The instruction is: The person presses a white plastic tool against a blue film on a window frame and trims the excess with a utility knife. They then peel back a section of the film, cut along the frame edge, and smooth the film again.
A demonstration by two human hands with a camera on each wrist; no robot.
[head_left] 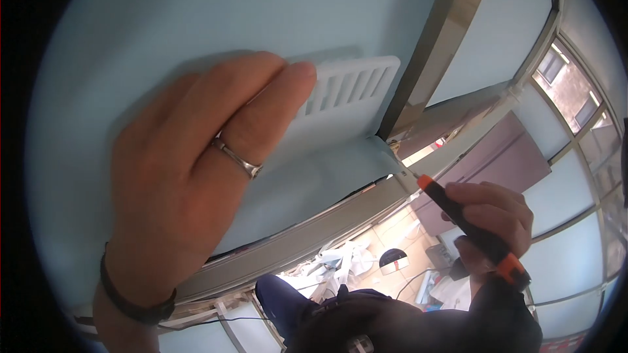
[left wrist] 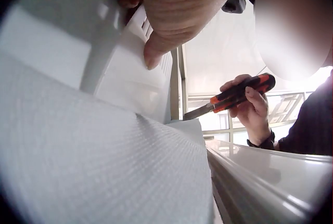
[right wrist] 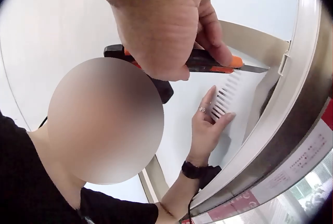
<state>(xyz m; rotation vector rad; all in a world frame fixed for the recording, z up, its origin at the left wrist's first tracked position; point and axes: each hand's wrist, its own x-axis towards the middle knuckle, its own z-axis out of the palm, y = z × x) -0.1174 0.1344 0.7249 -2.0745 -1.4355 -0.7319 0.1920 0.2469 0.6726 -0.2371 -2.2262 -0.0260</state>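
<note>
My left hand [head_left: 190,157], with a ring, grips a white slotted plate [head_left: 340,121] flat against the pale blue surface. Its thumb lies on the plate [left wrist: 135,73] in the left wrist view. Below the plate, a pale blue textured sheet [head_left: 314,176] bends outward over the frame's ledge. My right hand [head_left: 494,219] is curled round an orange-and-black utility knife [head_left: 481,235], to the right of the plate. The knife's extended blade [left wrist: 197,112] is at the sheet's corner beside the upright metal strip; exact contact cannot be told.
An upright metal strip [head_left: 441,46] stands right of the plate, and a metal ledge [head_left: 294,242] runs beneath the sheet. Lower down, crumpled white scraps [head_left: 347,258] lie on the tiled floor. Framed panels and windows [head_left: 585,104] are at the right.
</note>
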